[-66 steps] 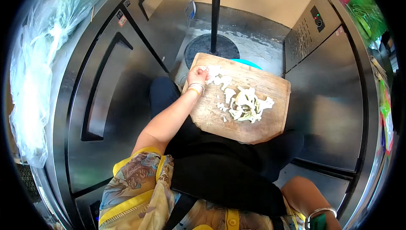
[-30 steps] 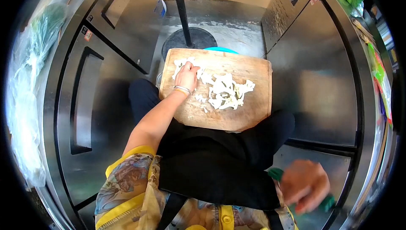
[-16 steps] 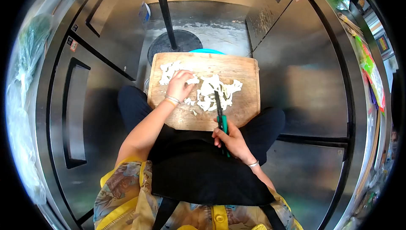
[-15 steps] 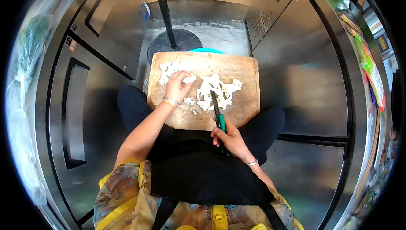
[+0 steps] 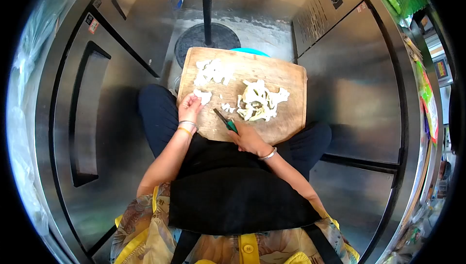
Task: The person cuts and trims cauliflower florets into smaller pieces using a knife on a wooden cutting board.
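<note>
Your left hand (image 5: 190,106) is over the near left part of the board (image 5: 291,78), its fingers pinched on a white cauliflower piece (image 5: 204,97). Your right hand (image 5: 248,138) is at the board's near edge, with the fingers wrapped around the green handle of a tool (image 5: 232,126); its dark blade points away from you and to the left, over the board, between your left hand and the crumbs (image 5: 227,108). Whether the tool is a knife or scissors, and whether the blade touches the wood, you cannot tell from this view. The cauliflower lies on the board in two main groups: a loose patch of small florets (image 5: 213,72) at the far left, beyond your left hand, and a larger, greener heap (image 5: 261,101) on the right, well apart from that patch. The crumbs sit between your left hand and the heap. The board reaches out between your knees, its near edge by your black apron (image 5: 238,201). Just past its far edge shows part of a blue rim (image 5: 250,51), and beside that a round black base (image 5: 187,40) with an upright pole (image 5: 207,6). Steel cabinets (image 5: 354,89) stand on both sides of you.
</note>
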